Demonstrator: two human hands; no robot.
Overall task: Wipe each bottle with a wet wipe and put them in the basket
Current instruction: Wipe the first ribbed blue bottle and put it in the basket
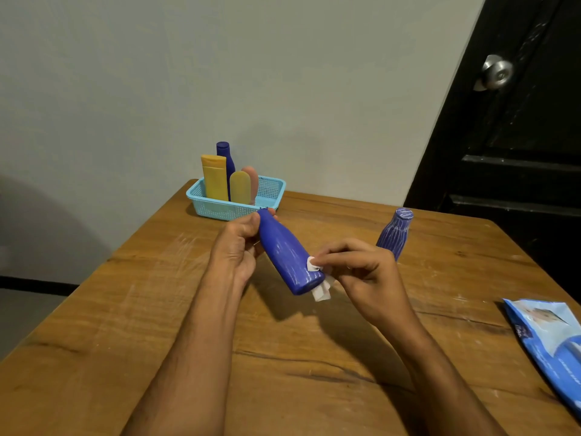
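Head view, wooden worktop point(314, 357) set against a pale wall, dark door at right.

Left hand point(234, 247): fingers curled round the neck and cap end of a blue bottle point(284, 256), held off the worktop, tilted, base pointing toward the camera and to the right.

Right hand point(361, 267): fingertips pinching a white wet wipe point(316, 265) and pressing it against the bottle's lower side near the base. A loose tail of the wipe hangs below the base.

Turquoise mesh basket point(270, 191) at the far edge of the worktop, just behind the left hand. It holds 4 containers upright: a yellow tube point(214, 177), a dark blue bottle point(227, 155), a shorter yellow bottle point(240, 187), a pink bottle point(253, 179).

A second blue ribbed bottle point(395, 232) stands on the worktop to the right of the right hand, apart from the basket.

Wet wipe pack point(547, 335), blue, lies flat at the right edge of the worktop.

Progress, as judged: 4 items already in the basket, presumably wiped. Bottle 5 is mid-wipe, with the wipe at the base end; how much of its body is covered cannot be told. Left to do: finish this bottle, place it in the basket, then wipe and place the ribbed bottle. Basket room looks adequate on its right side.
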